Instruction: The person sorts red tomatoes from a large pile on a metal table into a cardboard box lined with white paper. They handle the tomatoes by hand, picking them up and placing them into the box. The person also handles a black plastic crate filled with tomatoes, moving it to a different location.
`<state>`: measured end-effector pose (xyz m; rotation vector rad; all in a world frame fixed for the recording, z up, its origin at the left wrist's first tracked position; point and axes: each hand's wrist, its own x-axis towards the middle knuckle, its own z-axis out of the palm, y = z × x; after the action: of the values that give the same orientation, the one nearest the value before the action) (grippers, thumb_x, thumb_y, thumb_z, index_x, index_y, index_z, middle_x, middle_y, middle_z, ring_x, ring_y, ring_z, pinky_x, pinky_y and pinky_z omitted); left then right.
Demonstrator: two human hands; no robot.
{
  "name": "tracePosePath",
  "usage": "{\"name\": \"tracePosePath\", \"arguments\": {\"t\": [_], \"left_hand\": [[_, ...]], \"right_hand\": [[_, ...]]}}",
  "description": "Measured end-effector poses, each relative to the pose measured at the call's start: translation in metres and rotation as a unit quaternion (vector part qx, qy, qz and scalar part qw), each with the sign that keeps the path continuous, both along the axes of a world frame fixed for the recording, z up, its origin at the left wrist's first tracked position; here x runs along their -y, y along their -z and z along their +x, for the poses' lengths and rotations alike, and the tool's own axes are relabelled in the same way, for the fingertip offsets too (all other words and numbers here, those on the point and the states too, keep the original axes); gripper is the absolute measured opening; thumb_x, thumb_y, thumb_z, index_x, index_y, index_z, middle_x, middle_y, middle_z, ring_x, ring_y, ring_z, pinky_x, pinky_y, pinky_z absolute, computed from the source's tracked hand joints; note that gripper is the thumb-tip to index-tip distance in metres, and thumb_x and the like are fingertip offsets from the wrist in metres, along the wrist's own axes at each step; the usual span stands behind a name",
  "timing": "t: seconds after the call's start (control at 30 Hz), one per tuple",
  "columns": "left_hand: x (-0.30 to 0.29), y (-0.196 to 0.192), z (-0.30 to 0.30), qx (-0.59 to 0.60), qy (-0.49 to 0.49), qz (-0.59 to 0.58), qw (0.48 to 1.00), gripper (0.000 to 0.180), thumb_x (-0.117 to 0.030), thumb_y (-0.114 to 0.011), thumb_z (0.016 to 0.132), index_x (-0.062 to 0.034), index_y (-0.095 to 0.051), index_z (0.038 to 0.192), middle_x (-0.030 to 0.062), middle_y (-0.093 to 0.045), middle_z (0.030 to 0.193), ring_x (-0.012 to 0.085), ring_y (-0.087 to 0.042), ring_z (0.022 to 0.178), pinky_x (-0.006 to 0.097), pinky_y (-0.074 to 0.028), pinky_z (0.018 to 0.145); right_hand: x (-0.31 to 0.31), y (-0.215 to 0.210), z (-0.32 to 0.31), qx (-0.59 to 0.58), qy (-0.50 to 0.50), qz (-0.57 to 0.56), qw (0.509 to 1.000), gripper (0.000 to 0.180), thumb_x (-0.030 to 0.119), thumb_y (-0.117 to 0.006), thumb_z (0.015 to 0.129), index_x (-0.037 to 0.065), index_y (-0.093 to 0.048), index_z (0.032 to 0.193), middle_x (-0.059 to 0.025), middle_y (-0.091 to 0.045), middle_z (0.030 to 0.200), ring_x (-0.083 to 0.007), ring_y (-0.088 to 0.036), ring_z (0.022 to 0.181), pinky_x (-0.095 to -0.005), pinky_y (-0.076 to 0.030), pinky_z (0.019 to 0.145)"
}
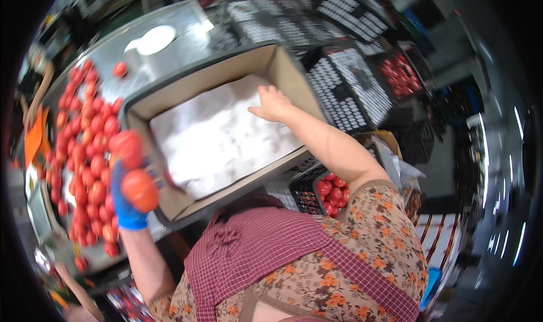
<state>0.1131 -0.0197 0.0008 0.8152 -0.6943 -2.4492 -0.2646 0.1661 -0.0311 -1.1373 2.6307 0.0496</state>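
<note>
My left hand point(125, 197), in a blue glove, is closed on two red tomatoes point(140, 191), which look blurred. It is at the left side of a large dark crate point(186, 72) lined with brown cardboard. White paper point(220, 135) lies over the crate's contents, with rounded bumps showing through it. My bare right hand point(272, 104) rests on the far right part of this paper, fingers apart and holding nothing. Left of the crate, many loose tomatoes point(90, 147) spread across a metal table point(113, 45).
A white round-topped container point(157, 39) stands behind the crate. Black crates point(345, 84) are stacked at the far right, one holding red tomatoes point(400, 76). A smaller black crate of tomatoes point(334, 195) is below my right arm. Another person's arm point(39, 93) shows at the far left.
</note>
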Motion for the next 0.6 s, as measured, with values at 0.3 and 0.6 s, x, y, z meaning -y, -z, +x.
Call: {"name": "tracePosePath", "arguments": {"t": [0.3, 0.6], "left_hand": [[0.223, 0.144, 0.127, 0.468, -0.11, -0.56, 0.675, 0.065, -0.026, -0.07, 0.079, -0.0041, -0.042, 0.134, 0.0175, -0.053, 0.127, 0.0285, -0.055, 0.115, 0.041, -0.048, 0.098], [0.243, 0.133, 0.103, 0.624, -0.122, -0.672, 0.379, 0.077, -0.062, -0.06, 0.082, 0.0072, -0.061, 0.116, 0.027, -0.065, 0.109, 0.0395, -0.063, 0.103, 0.043, -0.051, 0.089]], "right_hand": [[-0.027, -0.01, -0.035, 0.111, 0.237, -0.112, 0.959, 0.076, 0.038, -0.074, 0.07, -0.004, -0.053, 0.129, -0.0208, -0.06, 0.125, -0.0332, -0.06, 0.114, -0.0392, -0.048, 0.096], [-0.127, -0.107, -0.012, 0.1, 0.126, -0.583, 0.797, 0.024, 0.015, -0.072, 0.067, 0.0, -0.069, 0.086, -0.0131, -0.069, 0.075, -0.0184, -0.064, 0.069, -0.0317, -0.05, 0.067]]}}
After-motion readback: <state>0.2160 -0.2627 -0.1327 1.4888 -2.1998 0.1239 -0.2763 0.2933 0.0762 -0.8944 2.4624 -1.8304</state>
